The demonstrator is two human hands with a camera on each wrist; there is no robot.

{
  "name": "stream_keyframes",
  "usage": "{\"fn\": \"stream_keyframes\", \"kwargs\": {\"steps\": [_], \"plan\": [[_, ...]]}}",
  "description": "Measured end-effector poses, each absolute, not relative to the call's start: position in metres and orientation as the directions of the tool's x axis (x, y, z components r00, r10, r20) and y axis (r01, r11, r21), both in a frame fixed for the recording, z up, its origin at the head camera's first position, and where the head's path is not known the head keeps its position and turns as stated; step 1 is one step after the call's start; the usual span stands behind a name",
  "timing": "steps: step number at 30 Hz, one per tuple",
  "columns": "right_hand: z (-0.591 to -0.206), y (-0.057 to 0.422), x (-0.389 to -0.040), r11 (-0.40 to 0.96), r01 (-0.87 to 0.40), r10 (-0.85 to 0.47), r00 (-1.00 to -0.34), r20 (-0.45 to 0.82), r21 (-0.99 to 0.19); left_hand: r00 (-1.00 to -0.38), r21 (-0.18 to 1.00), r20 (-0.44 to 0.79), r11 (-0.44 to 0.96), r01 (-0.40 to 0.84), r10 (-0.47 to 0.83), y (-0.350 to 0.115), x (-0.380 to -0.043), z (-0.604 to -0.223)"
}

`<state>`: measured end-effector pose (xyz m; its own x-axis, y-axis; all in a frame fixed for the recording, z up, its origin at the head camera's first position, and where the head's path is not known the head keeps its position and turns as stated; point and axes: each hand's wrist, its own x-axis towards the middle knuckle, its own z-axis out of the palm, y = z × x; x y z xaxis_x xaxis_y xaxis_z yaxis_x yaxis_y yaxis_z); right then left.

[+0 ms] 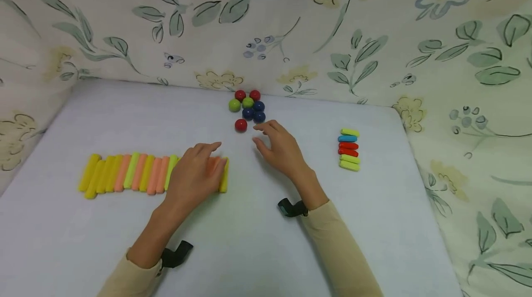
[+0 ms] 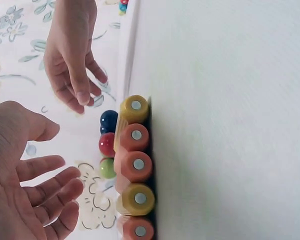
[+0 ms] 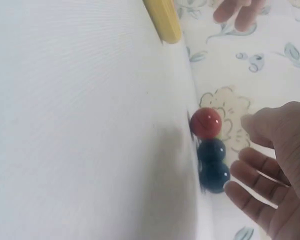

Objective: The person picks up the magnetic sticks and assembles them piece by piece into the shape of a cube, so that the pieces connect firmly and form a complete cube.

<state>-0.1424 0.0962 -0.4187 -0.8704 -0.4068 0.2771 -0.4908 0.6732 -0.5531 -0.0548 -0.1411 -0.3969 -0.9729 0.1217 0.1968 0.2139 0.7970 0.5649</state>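
A row of yellow, orange and lime plastic rods with pale round discs in their ends lies side by side on the left of the table. Over the right end of that row is my left hand, fingers loosely bent and holding nothing; it hides some rods. My right hand hovers just right of a single red ball, thumb and fingers apart, nothing between them. Behind that ball sits a cluster of red, green and dark blue balls. In the right wrist view, the red ball appears beside the fingers without visible grip.
Several small lime, blue and red pieces are stacked in a column on the table's right side. A white tabletop lies beneath everything. Floral cloth rises behind the table's back edge and along both sides.
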Motion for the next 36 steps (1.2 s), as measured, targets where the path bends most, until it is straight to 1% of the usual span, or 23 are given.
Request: {"fn": "stream_keyframes", "kwargs": {"steps": [5, 10, 14, 16, 19, 25, 29, 36], "plan": [[-0.424, 0.081, -0.155, 0.676, -0.487, -0.423, -0.871, 0.250, -0.552, -0.978, 0.551, 0.167, 0.811, 0.199, 0.127, -0.142, -0.054, -0.406], [-0.427, 0.066, -0.167, 0.676, -0.497, -0.448, -0.863, 0.232, -0.544, -0.982, 0.482, 0.103, 0.856, 0.189, 0.159, -0.135, -0.057, -0.413], [-0.431, 0.058, -0.172, 0.693, -0.494, -0.473, -0.861, 0.185, -0.526, -0.984, 0.427, 0.039, 0.888, 0.173, 0.173, -0.127, -0.060, -0.414], [-0.432, 0.056, -0.174, 0.701, -0.493, -0.485, -0.860, 0.163, -0.516, -0.985, 0.411, 0.027, 0.896, 0.166, 0.170, -0.124, -0.060, -0.413], [-0.432, 0.054, -0.174, 0.704, -0.483, -0.482, -0.863, 0.147, -0.521, -0.984, 0.422, 0.027, 0.891, 0.170, 0.175, -0.120, -0.060, -0.411], [-0.430, 0.061, -0.172, 0.677, -0.434, -0.456, -0.882, 0.124, -0.595, -0.979, 0.422, 0.019, 0.886, 0.191, 0.202, -0.110, -0.061, -0.406], [-0.433, 0.069, -0.170, 0.645, -0.431, -0.465, -0.877, 0.123, -0.631, -0.985, 0.420, -0.002, 0.894, 0.156, 0.172, -0.104, -0.065, -0.406], [-0.435, 0.082, -0.166, 0.560, -0.475, -0.532, -0.834, 0.145, -0.679, -0.991, 0.540, -0.079, 0.840, 0.048, 0.107, -0.098, -0.081, -0.400]]}}
